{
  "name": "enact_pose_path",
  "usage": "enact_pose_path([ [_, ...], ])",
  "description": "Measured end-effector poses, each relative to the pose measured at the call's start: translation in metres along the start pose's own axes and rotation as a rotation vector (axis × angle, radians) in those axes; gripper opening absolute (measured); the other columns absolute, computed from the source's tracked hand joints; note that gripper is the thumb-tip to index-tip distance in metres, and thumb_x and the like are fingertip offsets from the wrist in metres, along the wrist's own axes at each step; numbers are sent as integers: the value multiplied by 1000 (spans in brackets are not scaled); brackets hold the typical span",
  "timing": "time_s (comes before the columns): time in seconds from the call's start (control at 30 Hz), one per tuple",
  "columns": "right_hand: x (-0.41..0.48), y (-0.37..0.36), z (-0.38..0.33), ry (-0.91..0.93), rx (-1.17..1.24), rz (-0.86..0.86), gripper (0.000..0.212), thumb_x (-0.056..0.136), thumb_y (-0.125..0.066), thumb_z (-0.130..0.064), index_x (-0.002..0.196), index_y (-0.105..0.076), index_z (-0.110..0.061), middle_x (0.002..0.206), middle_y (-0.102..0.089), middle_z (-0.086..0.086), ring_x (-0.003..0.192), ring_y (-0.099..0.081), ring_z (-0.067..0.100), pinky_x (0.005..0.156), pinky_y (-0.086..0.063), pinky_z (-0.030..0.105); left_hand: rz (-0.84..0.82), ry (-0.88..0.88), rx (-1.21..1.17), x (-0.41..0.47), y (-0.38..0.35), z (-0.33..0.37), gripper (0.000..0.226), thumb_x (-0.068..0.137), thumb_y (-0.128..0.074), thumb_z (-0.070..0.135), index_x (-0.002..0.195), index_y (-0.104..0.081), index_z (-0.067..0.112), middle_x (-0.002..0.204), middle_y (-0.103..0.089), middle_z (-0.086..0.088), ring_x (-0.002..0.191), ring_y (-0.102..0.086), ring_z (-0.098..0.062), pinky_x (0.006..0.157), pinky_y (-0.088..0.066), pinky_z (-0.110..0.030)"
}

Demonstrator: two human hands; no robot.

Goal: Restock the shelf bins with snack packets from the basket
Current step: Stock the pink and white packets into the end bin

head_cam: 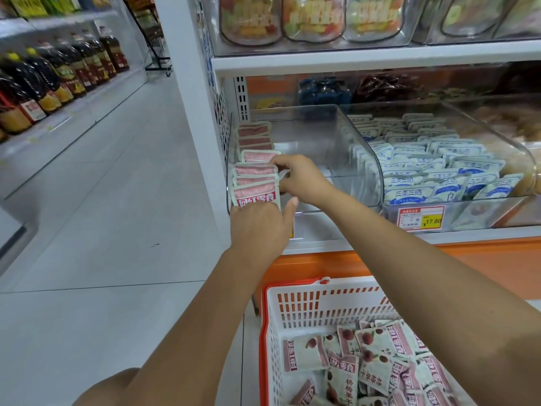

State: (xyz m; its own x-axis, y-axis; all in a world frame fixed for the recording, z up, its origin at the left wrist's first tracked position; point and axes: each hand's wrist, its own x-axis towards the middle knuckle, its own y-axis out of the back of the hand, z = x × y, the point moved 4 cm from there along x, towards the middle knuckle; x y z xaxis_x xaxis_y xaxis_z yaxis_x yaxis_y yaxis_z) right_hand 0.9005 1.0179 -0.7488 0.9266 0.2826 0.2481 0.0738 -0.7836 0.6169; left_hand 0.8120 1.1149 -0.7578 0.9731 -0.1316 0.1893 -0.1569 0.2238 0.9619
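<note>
Hands both at the row of pink packets [255, 183] in the leftmost clear bin [322, 133] on the shelf: right hand [298, 178] pinches the row's right edge, fingers curled; left hand [257, 227] rests against the front packet, its grip hidden under the knuckles. Step, as judged: squaring the row. Method: brace the front, press packets upright, flush left, faces forward. Packets flat, pink-and-white, red-lettered; more lie loose in the basket [292, 312] below.
</note>
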Motion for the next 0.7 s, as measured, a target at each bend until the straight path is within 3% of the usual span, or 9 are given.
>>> enact_pose_path([
  [0.07,-1,2,-1,2,22,27,31,77,-70,3,104,-70,-13,103,-67,-3,91,-61,12,69,-51,16,-15,8,34,2,0,4,64,97,-17,56,87,-64,13,84,-61,-4,89,-58,-19,85,-37,-35],
  [0.17,-4,4,-1,-42,68,23,32,79,-70,0,108,-68,-12,102,-66,-2,90,-62,13,75,-56,26,-99,19,38,5,-2,4,65,96,-15,59,89,-62,13,84,-57,-4,91,-57,-21,83,-39,-34],
  [0.3,-11,11,-4,-182,170,102,26,90,-64,-21,115,-60,-18,91,-62,-2,76,-61,11,74,-56,30,-189,63,-3,5,1,-4,68,95,-13,62,91,-62,16,78,-54,0,80,-55,-16,70,-41,-27],
  [0.4,-23,20,-9,-151,74,279,15,95,-55,-29,102,-62,-18,83,-60,-9,78,-61,14,73,-53,30,-54,44,3,-7,10,-4,58,97,-23,57,96,-65,17,78,-58,1,75,-56,-14,66,-41,-25],
  [0.5,-64,30,-23,32,36,435,26,96,-55,-28,78,-62,-11,63,-53,-11,60,-50,4,60,-41,16,176,-81,-48,-30,25,-3,37,99,-39,39,110,-65,16,100,-67,-3,90,-60,-17,72,-41,-24],
  [0.6,-113,25,-20,128,26,396,37,95,-57,-27,64,-56,-8,52,-46,-8,51,-43,7,53,-31,15,303,-209,-200,-65,30,2,22,97,-48,27,106,-65,15,99,-66,-1,89,-60,-16,72,-39,-21],
  [0.7,-153,-3,25,-15,-68,165,41,94,-57,-32,61,-52,-8,52,-49,2,49,-42,10,53,-34,24,-44,-177,-161,-86,-3,5,25,101,-38,35,97,-59,21,90,-59,9,79,-56,-8,70,-44,-20],
])
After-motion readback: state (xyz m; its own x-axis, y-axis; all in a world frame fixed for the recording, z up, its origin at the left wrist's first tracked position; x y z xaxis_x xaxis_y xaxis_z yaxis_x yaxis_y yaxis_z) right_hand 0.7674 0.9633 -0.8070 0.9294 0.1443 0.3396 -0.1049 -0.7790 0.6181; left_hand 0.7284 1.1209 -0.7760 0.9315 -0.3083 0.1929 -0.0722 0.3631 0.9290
